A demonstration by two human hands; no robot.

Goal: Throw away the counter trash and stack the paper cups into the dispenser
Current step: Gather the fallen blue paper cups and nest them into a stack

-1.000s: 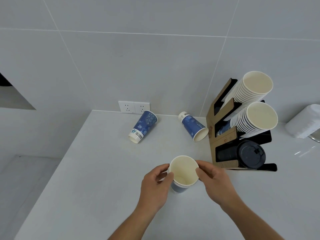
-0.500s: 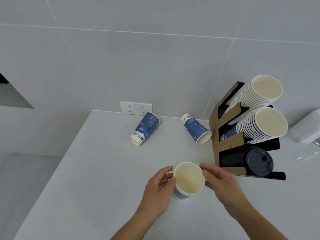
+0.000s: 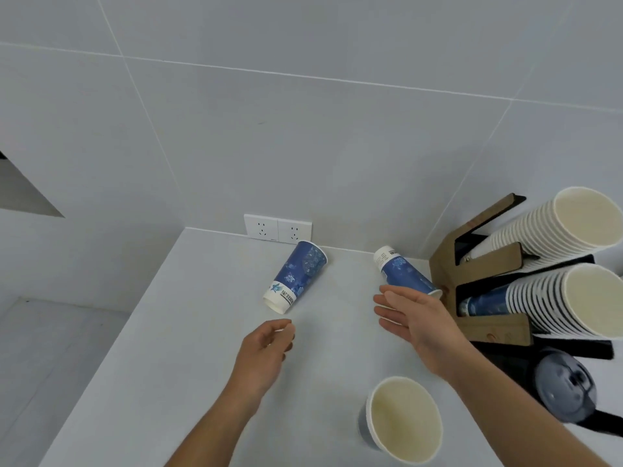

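Both hands have let go of the upright cup (image 3: 403, 420). A second ago they cradled it between them; now it stands alone on the surface (image 3: 188, 332), mouth up, on the near side of the dispenser (image 3: 485, 291).

Left hand (image 3: 266, 348): empty, fingers loosely curled and narrow, reaching toward the base of the left fallen cup (image 3: 296, 276), near it but not touching.

Right hand (image 3: 416, 316): empty, palm open wide with fingers spread, close against the rim end of the right fallen cup (image 3: 403, 271). Contact there cannot be told, since the hand covers the rim.

Both fallen cups lie on their sides. The right one rests just beside the dispenser's cardboard frame; the left one lies farther from the dispenser, below the wall outlets (image 3: 278, 228).

The dispenser's two upper slots hold long cup stacks; a dark lid (image 3: 566, 389) sits in the bottom slot.

Judgement: one cup has been righted and parked, not yet stacked. The hands appear to be splitting up to gather the two remaining cups, one each. No loose trash shows on the surface here.
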